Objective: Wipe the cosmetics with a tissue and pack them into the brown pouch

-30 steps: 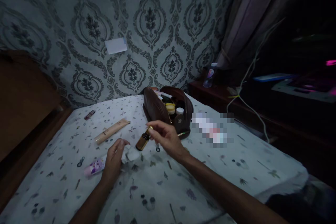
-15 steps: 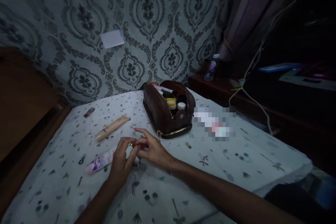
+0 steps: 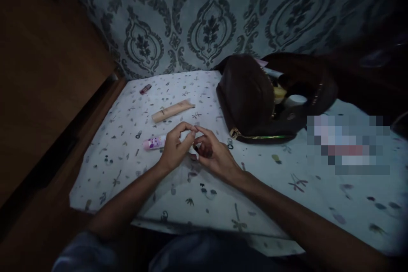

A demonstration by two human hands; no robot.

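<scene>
My left hand point(image 3: 178, 143) and my right hand point(image 3: 218, 153) meet above the patterned sheet, fingertips bent toward each other. Between them is a small item with dark and gold parts point(image 3: 194, 147), mostly covered by fingers; I cannot make out its kind. Both hands are closed around it in a pinch. A pink and purple tube point(image 3: 154, 143) lies flat just left of my left hand, its right end hidden behind the fingers. Farther back rests a beige squeeze tube point(image 3: 172, 111). An unzipped brown cosmetic bag point(image 3: 247, 97) with several items inside stands to the right of my hands.
A small reddish item point(image 3: 145, 89) lies at the back left of the white sheet point(image 3: 127, 178). A blurred-out object point(image 3: 347, 144) is right of the bag. Wooden furniture point(image 3: 47, 51) borders the left, and a patterned wall point(image 3: 212, 29) rises behind.
The view has turned down and left and come closer, so the bag looks larger and farther right. My hands remain together; the right index finger, raised before, is now bent toward the left hand.
</scene>
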